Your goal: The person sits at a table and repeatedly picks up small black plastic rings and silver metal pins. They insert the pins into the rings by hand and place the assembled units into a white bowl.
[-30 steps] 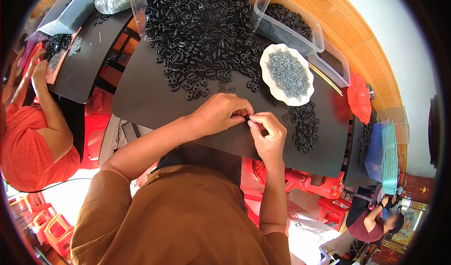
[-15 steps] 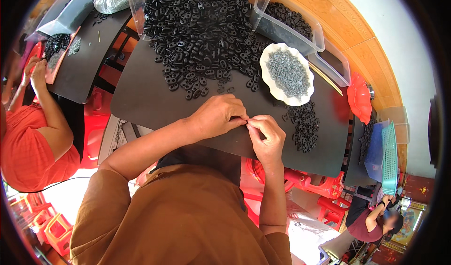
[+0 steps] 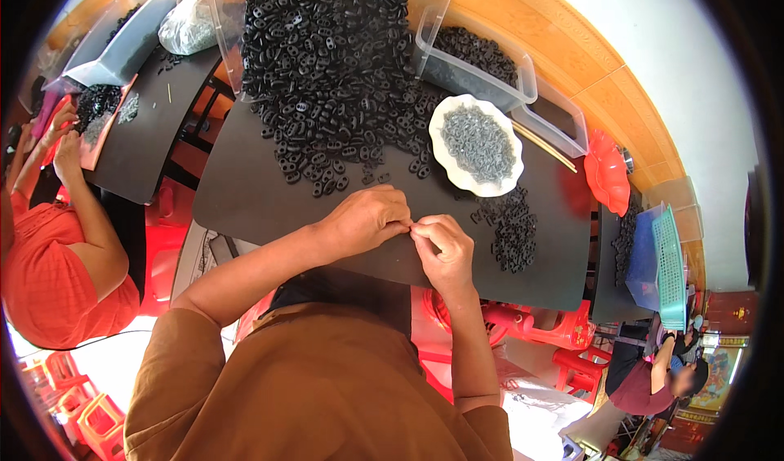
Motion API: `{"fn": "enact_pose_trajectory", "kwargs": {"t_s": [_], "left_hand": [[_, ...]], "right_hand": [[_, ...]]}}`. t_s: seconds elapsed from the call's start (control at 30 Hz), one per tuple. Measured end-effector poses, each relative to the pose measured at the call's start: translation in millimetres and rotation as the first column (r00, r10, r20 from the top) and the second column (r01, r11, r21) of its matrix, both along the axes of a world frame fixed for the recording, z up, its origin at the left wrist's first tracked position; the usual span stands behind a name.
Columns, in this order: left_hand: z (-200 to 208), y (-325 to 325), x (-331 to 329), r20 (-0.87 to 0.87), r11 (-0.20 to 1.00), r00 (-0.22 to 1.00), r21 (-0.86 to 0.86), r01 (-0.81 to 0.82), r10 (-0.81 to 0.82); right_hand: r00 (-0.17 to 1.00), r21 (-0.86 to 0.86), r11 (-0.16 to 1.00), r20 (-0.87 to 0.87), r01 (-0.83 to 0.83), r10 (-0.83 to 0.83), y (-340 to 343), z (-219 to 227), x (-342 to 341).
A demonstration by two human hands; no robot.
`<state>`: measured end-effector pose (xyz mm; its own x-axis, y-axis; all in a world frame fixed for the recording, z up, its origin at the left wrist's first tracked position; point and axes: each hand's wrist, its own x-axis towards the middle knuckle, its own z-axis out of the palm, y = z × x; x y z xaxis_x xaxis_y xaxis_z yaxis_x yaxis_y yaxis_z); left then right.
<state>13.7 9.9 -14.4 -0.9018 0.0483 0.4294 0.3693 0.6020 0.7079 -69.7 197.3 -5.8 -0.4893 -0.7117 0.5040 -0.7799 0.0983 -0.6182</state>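
Note:
Over the front edge of the dark table (image 3: 237,167), my left hand (image 3: 369,218) and my right hand (image 3: 443,249) meet fingertip to fingertip. Both are closed in a pinch, and whatever sits between the fingers is too small or hidden to make out. Just beyond them spreads a big heap of black oval pieces with two holes (image 3: 327,77). A white scalloped dish (image 3: 439,152) of small clear pieces (image 3: 478,144) stands to the right of the heap. Nearer my right hand lies a smaller pile of little black parts (image 3: 514,236).
Behind the dish are a clear bin (image 3: 465,77) of black pieces and a pair of chopsticks (image 3: 545,146). A red scalloped dish (image 3: 606,171) sits at the right edge. At left, a person in red (image 3: 65,249) works at another table. Red stools (image 3: 102,416) stand below.
The view has shifted slightly, so the table things appear further left and my hands a little lower. My fingertips stay pressed together in much the same pinch.

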Motion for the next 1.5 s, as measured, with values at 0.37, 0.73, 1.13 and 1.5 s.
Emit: {"fn": "enact_pose_trajectory", "kwargs": {"t_s": [0.37,0.73,1.13,1.5], "left_hand": [[7,0,1,0.048,1.0,0.999,0.02,0.0,-0.001],[5,0,3,0.011,1.0,1.0,0.001,0.003,-0.003],[39,6,-117,-0.09,0.936,0.994,-0.342,-0.084,0.057],[9,27,-163,-0.044,0.925,0.999,-0.38,-0.023,0.006]], "right_hand": [[0.739,0.213,0.957,0.674,-0.199,0.003,-8,60,-113],[0.894,-0.11,0.922,0.311,0.371,-0.322,-13,70,-140],[0.79,0.018,0.855,-0.393,0.519,-0.471,31,9,-49],[0.786,0.065,0.837,-0.39,0.543,-0.48,42,-1,-52]]}}
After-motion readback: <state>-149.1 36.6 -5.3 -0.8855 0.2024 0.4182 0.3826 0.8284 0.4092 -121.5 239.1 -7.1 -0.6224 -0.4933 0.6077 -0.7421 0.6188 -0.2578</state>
